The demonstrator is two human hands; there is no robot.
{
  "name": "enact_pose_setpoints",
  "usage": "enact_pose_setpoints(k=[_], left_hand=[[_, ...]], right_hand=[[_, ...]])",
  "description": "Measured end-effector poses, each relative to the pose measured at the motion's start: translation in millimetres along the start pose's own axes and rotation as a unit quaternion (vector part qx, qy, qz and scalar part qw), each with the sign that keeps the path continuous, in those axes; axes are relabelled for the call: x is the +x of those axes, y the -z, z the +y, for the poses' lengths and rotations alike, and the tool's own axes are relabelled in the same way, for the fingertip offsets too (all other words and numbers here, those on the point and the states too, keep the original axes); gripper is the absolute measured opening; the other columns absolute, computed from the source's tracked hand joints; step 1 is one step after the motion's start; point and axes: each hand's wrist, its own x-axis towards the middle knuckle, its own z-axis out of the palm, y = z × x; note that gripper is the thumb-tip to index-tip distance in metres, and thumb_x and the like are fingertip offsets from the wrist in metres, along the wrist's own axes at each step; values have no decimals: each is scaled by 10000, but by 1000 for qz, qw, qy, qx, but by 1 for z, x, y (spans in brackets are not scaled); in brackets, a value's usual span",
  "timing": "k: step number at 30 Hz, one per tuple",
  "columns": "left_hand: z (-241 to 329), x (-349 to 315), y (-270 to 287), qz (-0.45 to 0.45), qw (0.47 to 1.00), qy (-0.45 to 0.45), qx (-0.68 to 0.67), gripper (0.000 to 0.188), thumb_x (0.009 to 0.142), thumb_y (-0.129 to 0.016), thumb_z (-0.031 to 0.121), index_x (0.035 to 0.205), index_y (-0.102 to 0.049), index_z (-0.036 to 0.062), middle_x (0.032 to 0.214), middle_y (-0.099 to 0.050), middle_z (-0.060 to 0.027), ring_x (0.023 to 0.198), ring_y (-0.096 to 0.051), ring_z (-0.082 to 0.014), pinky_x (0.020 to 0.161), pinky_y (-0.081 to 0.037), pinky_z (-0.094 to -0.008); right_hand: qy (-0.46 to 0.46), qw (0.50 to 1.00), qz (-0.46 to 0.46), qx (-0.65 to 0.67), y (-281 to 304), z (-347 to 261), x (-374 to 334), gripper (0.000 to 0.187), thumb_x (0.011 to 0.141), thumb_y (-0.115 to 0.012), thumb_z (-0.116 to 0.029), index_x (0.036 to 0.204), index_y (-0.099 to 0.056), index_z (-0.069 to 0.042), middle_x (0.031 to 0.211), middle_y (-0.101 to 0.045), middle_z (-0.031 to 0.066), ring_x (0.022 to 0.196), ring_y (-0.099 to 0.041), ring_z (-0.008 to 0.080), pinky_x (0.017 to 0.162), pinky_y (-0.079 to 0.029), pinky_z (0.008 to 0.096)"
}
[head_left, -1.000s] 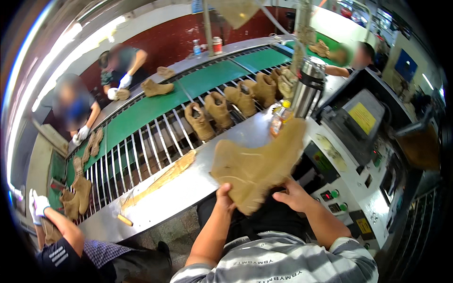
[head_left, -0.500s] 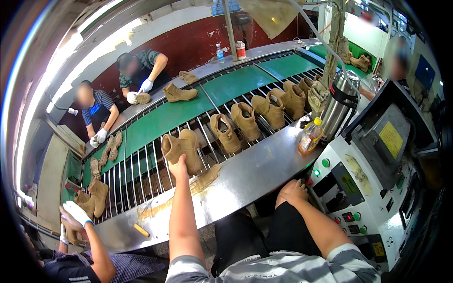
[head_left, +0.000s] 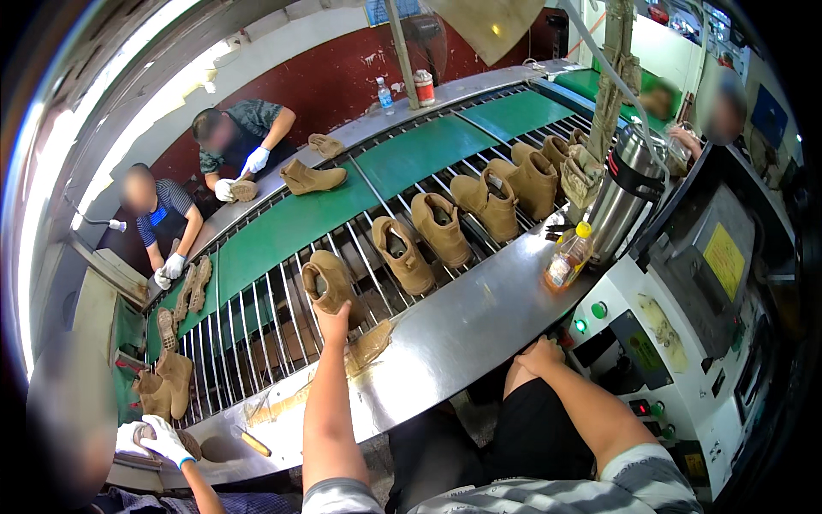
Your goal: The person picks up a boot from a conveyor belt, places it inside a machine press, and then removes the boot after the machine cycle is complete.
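A tan ankle boot (head_left: 328,276) is in my left hand (head_left: 335,319), whose fingers are closed round its lower side as seen here. The boot is over the metal roller bars of the conveyor (head_left: 272,319), near its front edge; whether it rests on the bars I cannot tell. To its right, a row of matching boots begins with one boot (head_left: 402,257) and another boot (head_left: 440,230). My right hand (head_left: 541,355) lies over my knee beside the control panel, holding nothing visible, its fingers partly hidden.
A steel ledge (head_left: 445,338) runs along the front, with a yellow-handled tool (head_left: 255,443) on it. At right stand a drink bottle (head_left: 568,255), a steel flask (head_left: 623,201) and a control panel (head_left: 638,343). Co-workers handle footwear across the belt and at lower left.
The boot in my left hand has turned, its toe swinging from the left to point away. At lower left, a co-worker's gloved hands have brought a shoe over the ledge. My right hand stays put.
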Motion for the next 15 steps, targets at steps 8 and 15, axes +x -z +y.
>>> enact_pose_setpoints(k=[8, 15], left_hand=[[-57, -68, 120, 18, 938, -85, 336, 327, 851, -613, 271, 625, -570, 39, 633, -602, -153, 640, -594, -361, 596, -455, -461], [-78, -108, 140, 81, 910, -12, 406, 300, 822, -566, 287, 658, -666, 56, 647, -637, -167, 623, -615, -373, 604, -485, -458]], right_hand=[[-18, 999, 30, -6, -1, -7, -4, 763, 671, -767, -500, 1223, -560, -16, 1271, -544, 218, 1156, -560, 364, 951, -483, 427], [-1, 999, 44, -28, -8, -2, -1, 693, 698, -750, -474, 1198, -585, -24, 1245, -553, 216, 1155, -558, 366, 953, -482, 436]])
